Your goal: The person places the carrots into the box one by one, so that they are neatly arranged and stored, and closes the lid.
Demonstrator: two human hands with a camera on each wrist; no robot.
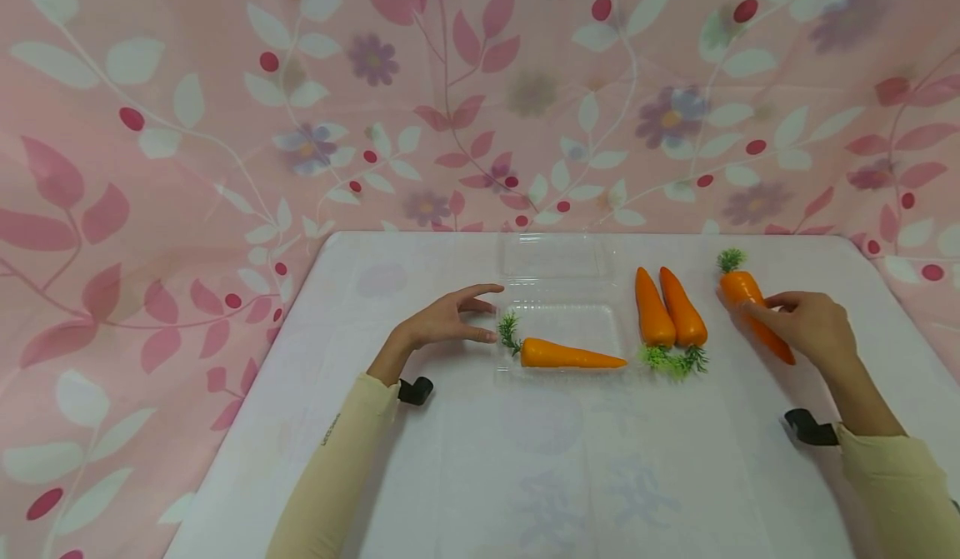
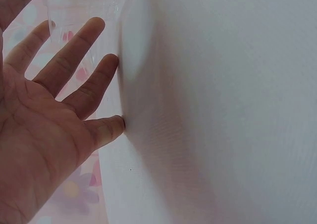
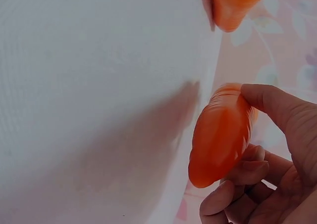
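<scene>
My right hand pinches an orange carrot with a green leafy top, at the right of the table. In the right wrist view, thumb and fingers hold this carrot by its sides, its tip toward the camera. My left hand is beside the left edge of a clear plastic box, fingers spread and holding nothing. The left wrist view shows the left hand with its fingers apart near the clear plastic. Inside the box lies one carrot, leaves to the left and tip to the right.
Two more carrots lie side by side right of the box, tips pointing away and leaves toward me. The box's clear lid lies folded back behind it. A white cloth covers the table; a pink floral curtain hangs behind.
</scene>
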